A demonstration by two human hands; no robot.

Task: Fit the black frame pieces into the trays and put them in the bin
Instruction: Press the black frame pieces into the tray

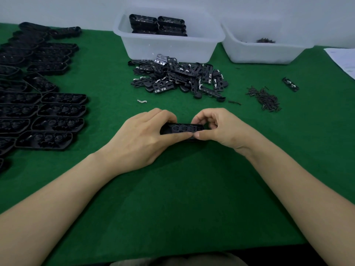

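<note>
Black tray [182,129] is gripped at both ends, low over green table [172,198] | left hand [142,135] fingers curled round it | right hand [213,127] fingers pinching it | bin [169,45] beyond frame pieces [178,77]

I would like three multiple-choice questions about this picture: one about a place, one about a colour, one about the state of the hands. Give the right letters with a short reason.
1. Where do the empty black plastic trays lie?
A. on the left of the table
B. in the right bin
C. under the sheet of paper

2. What colour is the cloth table cover?
A. red
B. green
C. grey

3. What are the left hand and right hand doing?
A. both lie flat and hold nothing
B. only the left holds something
C. both pinch one black tray

Answers:
1 A: the trays are laid out in rows on the table's left side.
2 B: the cover is green all over.
3 C: the fingers of both hands close on the same tray, one at each end.
</note>
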